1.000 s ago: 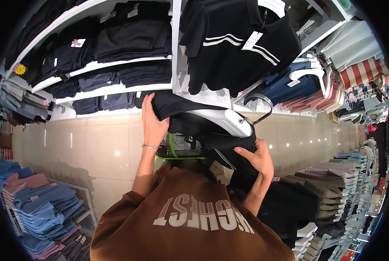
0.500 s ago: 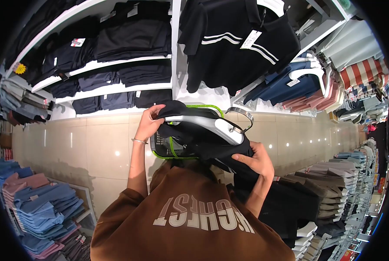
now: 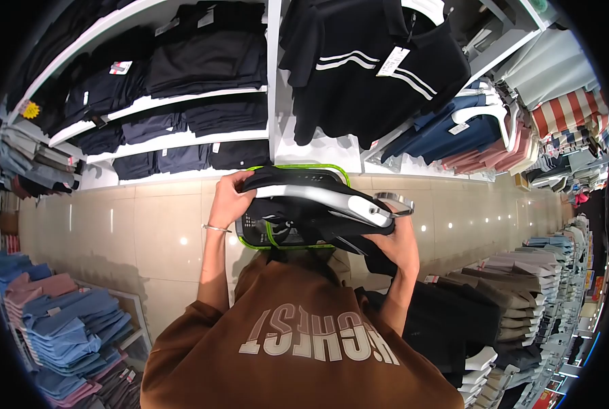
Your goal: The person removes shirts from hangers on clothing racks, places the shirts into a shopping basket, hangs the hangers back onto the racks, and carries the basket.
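A black garment (image 3: 294,208) is stretched between my hands at waist height, with a white hanger (image 3: 298,193) running through it. My left hand (image 3: 231,199) is closed on the cloth at the left end of the hanger. At the other end, my right hand (image 3: 398,242) grips the garment just under the hanger's silver hook (image 3: 398,202). Below the garment is a dark shopping basket with a green rim (image 3: 243,239), partly covered by the cloth. The right thumb's tip is hidden by cloth and hanger.
White shelves ahead hold folded dark trousers (image 3: 206,61). A black polo shirt (image 3: 366,85) hangs ahead with a tag. Blue shirts (image 3: 73,317) lie stacked at left. Racks of hanging clothes (image 3: 516,279) line the right. Tiled floor (image 3: 161,225) runs between them.
The hanger's hook has swung right and down. My right hand has shifted up against the hanger's end, and my left hand has moved slightly left and down with the cloth.
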Demonstrator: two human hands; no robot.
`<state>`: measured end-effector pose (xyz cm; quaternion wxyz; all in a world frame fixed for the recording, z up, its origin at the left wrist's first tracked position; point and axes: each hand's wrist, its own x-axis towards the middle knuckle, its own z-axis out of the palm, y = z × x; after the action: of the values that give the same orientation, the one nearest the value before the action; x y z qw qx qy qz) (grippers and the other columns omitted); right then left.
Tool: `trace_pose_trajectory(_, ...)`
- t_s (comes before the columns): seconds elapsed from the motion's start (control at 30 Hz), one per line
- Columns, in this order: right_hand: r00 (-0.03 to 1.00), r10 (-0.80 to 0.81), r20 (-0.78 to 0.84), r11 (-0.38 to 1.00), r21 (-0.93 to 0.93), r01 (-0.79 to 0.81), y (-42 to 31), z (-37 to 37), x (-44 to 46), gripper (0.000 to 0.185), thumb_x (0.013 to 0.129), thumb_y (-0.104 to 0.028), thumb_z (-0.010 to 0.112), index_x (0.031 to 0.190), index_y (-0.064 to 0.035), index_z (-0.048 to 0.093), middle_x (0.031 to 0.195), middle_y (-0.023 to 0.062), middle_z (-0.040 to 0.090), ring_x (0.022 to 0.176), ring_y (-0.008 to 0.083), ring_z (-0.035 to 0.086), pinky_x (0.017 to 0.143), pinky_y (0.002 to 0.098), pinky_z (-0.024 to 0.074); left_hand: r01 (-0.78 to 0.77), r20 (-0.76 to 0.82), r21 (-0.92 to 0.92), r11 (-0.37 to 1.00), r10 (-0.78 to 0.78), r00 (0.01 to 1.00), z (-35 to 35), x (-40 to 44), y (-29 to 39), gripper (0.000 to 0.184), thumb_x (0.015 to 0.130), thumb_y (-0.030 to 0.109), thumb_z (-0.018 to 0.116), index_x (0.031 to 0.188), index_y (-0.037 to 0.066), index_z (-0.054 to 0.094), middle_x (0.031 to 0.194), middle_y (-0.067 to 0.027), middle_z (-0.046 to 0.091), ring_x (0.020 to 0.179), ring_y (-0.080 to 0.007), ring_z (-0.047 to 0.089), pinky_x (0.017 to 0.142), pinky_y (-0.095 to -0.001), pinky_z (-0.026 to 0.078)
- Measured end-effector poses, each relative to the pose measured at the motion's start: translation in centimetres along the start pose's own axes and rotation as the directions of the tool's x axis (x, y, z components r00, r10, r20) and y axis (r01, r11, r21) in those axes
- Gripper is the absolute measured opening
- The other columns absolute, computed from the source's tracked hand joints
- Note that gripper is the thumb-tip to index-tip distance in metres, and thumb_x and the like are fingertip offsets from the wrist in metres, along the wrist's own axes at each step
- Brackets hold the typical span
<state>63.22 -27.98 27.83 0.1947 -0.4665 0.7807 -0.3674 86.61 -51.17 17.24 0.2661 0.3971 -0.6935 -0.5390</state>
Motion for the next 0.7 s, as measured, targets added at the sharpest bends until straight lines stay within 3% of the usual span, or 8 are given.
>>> trace_pose_trajectory(0.07,0.998,0.055,0.041,0.997,0.058,-0.057,-0.8,0.1,0.4,0.059,0.060,-0.009,0.081,0.112,-0.0004,0.054,0.100,0.0143,0.059,0.092,0.0246,0.056,0.083,0.0345,0.0427,-0.013,-0.015,0.073,0.997,0.014,1.000,0.3,-0.3,1.4,0.040,0.069,0.000,0.056,0.109,-0.004,0.058,0.091,-0.0177,0.064,0.083,-0.0242,0.063,0.078,-0.0301,0.048)
trace_pose_trajectory(0.23,0.981,-0.192,-0.028,0.980,0.040,0.193,-2.7,0.6,1.4,0.052,0.062,-0.003,0.075,0.109,0.0027,0.051,0.103,0.0184,0.059,0.096,0.0360,0.057,0.082,0.0356,0.0444,-0.070,-0.046,0.219,0.973,0.082,0.996,0.9,-0.6,2.2,0.044,0.068,0.002,0.052,0.112,0.008,0.057,0.104,-0.0244,0.055,0.098,-0.0396,0.055,0.089,-0.0378,0.043)
trace_pose_trajectory(0.3,0.956,-0.283,-0.082,0.958,0.023,0.285,-2.7,0.7,1.8,0.055,0.061,-0.002,0.075,0.110,0.0023,0.050,0.106,0.0180,0.058,0.096,0.0374,0.056,0.082,0.0359,0.0445,-0.014,-0.032,0.209,0.978,0.021,0.999,0.8,-0.8,2.8,0.044,0.068,0.002,0.051,0.111,0.011,0.057,0.104,-0.0240,0.053,0.099,-0.0399,0.053,0.089,-0.0394,0.042)
trace_pose_trajectory(0.43,0.987,-0.143,-0.079,0.989,0.011,0.144,-2.9,0.7,1.6,0.050,0.067,-0.008,0.075,0.110,-0.0003,0.051,0.099,0.0179,0.059,0.094,0.0364,0.055,0.078,0.0388,0.0442,0.091,-0.039,0.305,0.948,-0.083,0.996,0.8,-1.4,5.0,0.045,0.069,0.002,0.049,0.113,0.014,0.056,0.101,-0.0235,0.052,0.097,-0.0411,0.053,0.088,-0.0423,0.041)
trace_pose_trajectory(0.47,0.979,-0.155,-0.132,0.975,-0.182,0.130,-2.0,1.2,1.2,0.048,0.067,-0.013,0.077,0.106,0.0003,0.053,0.095,0.0176,0.060,0.087,0.0345,0.057,0.074,0.0379,0.0451,0.089,-0.043,0.331,0.939,-0.079,0.996,1.1,-1.7,5.6,0.045,0.070,0.003,0.049,0.113,0.013,0.056,0.102,-0.0240,0.052,0.097,-0.0411,0.053,0.088,-0.0427,0.041)
trace_pose_trajectory(0.57,0.966,-0.251,-0.062,0.947,-0.224,0.232,-1.7,0.6,2.5,0.045,0.064,-0.013,0.078,0.099,0.0032,0.056,0.089,0.0183,0.060,0.079,0.0326,0.058,0.070,0.0355,0.0457,0.030,-0.032,0.358,0.933,-0.020,0.999,1.4,-1.9,6.1,0.045,0.070,0.002,0.048,0.114,0.008,0.055,0.101,-0.0255,0.053,0.096,-0.0413,0.053,0.087,-0.0433,0.041)
trace_pose_trajectory(0.6,0.987,-0.149,-0.066,0.988,0.023,0.151,-2.9,0.3,3.0,0.042,0.062,-0.011,0.079,0.094,0.0044,0.058,0.084,0.0150,0.062,0.074,0.0253,0.060,0.070,0.0316,0.0467,-0.024,-0.018,0.333,0.943,0.031,0.999,1.2,-1.7,5.6,0.044,0.070,0.002,0.049,0.113,0.006,0.055,0.099,-0.0261,0.054,0.095,-0.0415,0.053,0.085,-0.0432,0.042)
trace_pose_trajectory(0.7,0.987,0.004,-0.159,0.982,0.187,0.026,-1.6,-0.3,2.8,0.049,0.055,-0.007,0.083,0.096,0.0029,0.058,0.086,0.0093,0.063,0.079,0.0168,0.059,0.074,0.0282,0.0470,-0.109,0.084,0.191,0.975,0.095,0.992,-0.1,-1.2,5.1,0.043,0.068,-0.002,0.049,0.111,0.001,0.056,0.094,-0.0236,0.060,0.089,-0.0342,0.058,0.080,-0.0382,0.045)
